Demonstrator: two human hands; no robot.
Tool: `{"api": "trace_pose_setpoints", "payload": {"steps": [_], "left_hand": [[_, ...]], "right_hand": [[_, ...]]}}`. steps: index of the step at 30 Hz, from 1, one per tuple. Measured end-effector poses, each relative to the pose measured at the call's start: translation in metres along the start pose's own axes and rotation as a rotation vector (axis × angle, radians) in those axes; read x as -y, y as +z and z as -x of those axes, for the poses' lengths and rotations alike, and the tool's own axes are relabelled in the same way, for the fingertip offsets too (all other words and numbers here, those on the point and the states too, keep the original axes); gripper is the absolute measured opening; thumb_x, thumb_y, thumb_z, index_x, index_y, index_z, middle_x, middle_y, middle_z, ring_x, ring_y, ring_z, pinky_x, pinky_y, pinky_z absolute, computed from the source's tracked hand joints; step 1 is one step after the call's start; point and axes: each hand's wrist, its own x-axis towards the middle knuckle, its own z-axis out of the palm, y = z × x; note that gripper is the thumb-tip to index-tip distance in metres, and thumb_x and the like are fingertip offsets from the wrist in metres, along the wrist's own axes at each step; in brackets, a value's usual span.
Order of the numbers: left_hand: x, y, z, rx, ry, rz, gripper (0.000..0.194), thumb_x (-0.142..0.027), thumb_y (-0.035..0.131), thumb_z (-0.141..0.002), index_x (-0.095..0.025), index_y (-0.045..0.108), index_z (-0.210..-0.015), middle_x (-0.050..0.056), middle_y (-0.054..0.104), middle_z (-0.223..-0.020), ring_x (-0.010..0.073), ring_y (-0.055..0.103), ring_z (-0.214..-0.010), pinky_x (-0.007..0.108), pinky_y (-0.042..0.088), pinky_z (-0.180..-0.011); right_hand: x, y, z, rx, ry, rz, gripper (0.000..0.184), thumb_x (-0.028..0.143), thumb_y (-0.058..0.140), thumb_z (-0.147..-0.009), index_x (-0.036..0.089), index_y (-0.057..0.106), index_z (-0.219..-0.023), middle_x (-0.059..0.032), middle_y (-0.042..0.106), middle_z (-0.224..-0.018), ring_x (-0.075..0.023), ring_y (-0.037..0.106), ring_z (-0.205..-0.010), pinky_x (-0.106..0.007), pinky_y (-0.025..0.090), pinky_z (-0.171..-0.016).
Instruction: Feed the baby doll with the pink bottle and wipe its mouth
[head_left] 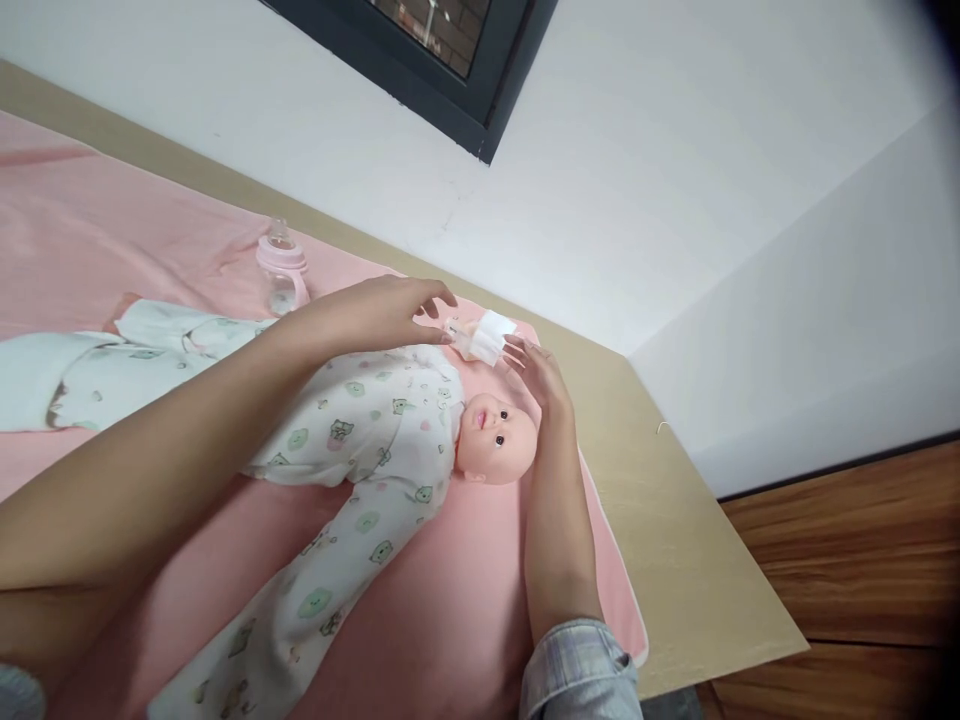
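Observation:
A baby doll (491,437) in a white printed sleepsuit (352,420) lies on a pink blanket (82,240), head toward the right. My left hand (386,312) reaches over the doll's chest, fingers curled, touching the doll's raised arm near its white sleeve cuff (491,335). My right hand (538,375) comes up beside the doll's head, fingers apart, its fingertips at the cuff.
A pink baby bottle (282,268) stands on the blanket beyond my left arm. The blanket covers a beige board (675,540) against a white wall. Wooden floor (862,570) lies to the right. A dark window frame (480,110) is above.

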Motion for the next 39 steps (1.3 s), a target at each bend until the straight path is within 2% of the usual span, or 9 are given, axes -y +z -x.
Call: {"api": "trace_pose_setpoints", "payload": {"steps": [5,13,16,19,21,25,28,35,39], "left_hand": [[0.002,0.0,0.003,-0.052,0.043,0.047,0.065,-0.061,0.056,-0.086,-0.025,0.054,-0.14,0.008,0.066,-0.131,0.0281,0.063,-0.117,0.033,0.048,-0.089],[-0.011,0.004,0.008,-0.084,0.099,0.08,0.055,-0.054,0.059,-0.087,-0.024,0.058,-0.134,0.007,0.065,-0.133,0.0286,0.062,-0.119,0.034,0.048,-0.092],[-0.011,0.01,0.005,-0.112,0.083,0.13,0.074,-0.058,0.065,-0.084,-0.024,0.046,-0.146,0.011,0.059,-0.141,0.0313,0.057,-0.126,0.037,0.047,-0.096],[-0.009,0.014,0.001,-0.049,-0.009,0.266,0.109,-0.062,0.075,-0.074,-0.02,0.022,-0.16,0.018,0.055,-0.143,0.034,0.057,-0.126,0.04,0.049,-0.096],[-0.006,0.015,-0.003,-0.005,-0.049,0.418,0.12,-0.059,0.081,-0.069,-0.019,0.016,-0.161,0.018,0.06,-0.136,0.0339,0.062,-0.118,0.039,0.052,-0.09],[-0.005,0.016,-0.007,-0.06,-0.073,0.709,0.103,-0.043,0.086,-0.066,-0.021,0.035,-0.153,0.012,0.071,-0.112,0.0324,0.069,-0.1,0.04,0.054,-0.081],[-0.007,0.015,-0.007,-0.154,-0.051,0.857,0.092,-0.037,0.085,-0.065,-0.021,0.044,-0.146,0.012,0.072,-0.107,0.0308,0.07,-0.094,0.04,0.054,-0.076],[-0.017,0.004,0.003,-0.128,-0.043,0.622,0.086,-0.045,0.077,-0.073,-0.027,0.039,-0.148,0.007,0.072,-0.104,0.0272,0.07,-0.093,0.037,0.054,-0.072],[-0.019,0.003,0.004,-0.071,0.006,0.568,0.09,-0.052,0.072,-0.075,-0.026,0.034,-0.153,0.01,0.072,-0.105,0.029,0.07,-0.094,0.039,0.054,-0.074]], "right_hand": [[0.045,0.014,0.017,-0.024,-0.127,0.351,0.034,0.042,0.081,-0.072,0.022,0.078,-0.099,-0.0066,0.074,-0.119,-0.023,0.065,-0.117,-0.039,0.048,-0.108],[0.076,0.049,0.043,-0.042,-0.139,0.41,0.041,0.035,0.085,-0.067,0.021,0.076,-0.104,-0.0063,0.075,-0.112,-0.0208,0.073,-0.09,-0.038,0.056,-0.091],[0.08,0.064,0.049,-0.002,-0.181,0.362,0.038,0.039,0.084,-0.07,0.022,0.076,-0.103,-0.0049,0.072,-0.122,-0.019,0.073,-0.092,-0.038,0.057,-0.095],[0.083,0.078,0.055,0.031,-0.239,0.321,0.034,0.05,0.076,-0.08,0.026,0.076,-0.104,-0.0022,0.07,-0.127,-0.0183,0.071,-0.101,-0.039,0.055,-0.103],[0.086,0.084,0.059,0.059,-0.272,0.311,0.036,0.055,0.07,-0.085,0.028,0.076,-0.107,-0.0016,0.068,-0.129,-0.0185,0.07,-0.105,-0.041,0.054,-0.107],[0.09,0.089,0.065,0.099,-0.336,0.344,0.041,0.06,0.061,-0.091,0.031,0.073,-0.117,-0.002,0.062,-0.137,-0.0207,0.067,-0.113,-0.045,0.05,-0.112],[0.092,0.09,0.068,0.101,-0.375,0.399,0.04,0.059,0.06,-0.092,0.031,0.072,-0.118,-0.0027,0.061,-0.137,-0.022,0.064,-0.119,-0.045,0.05,-0.111],[0.09,0.091,0.066,0.03,-0.444,0.598,0.027,0.043,0.062,-0.094,0.029,0.074,-0.114,-0.0037,0.067,-0.123,-0.0207,0.062,-0.117,-0.042,0.05,-0.111],[0.083,0.088,0.062,-0.032,-0.508,0.706,0.031,0.04,0.069,-0.09,0.032,0.07,-0.12,-0.0034,0.065,-0.12,-0.0208,0.06,-0.114,-0.041,0.05,-0.108]]}}
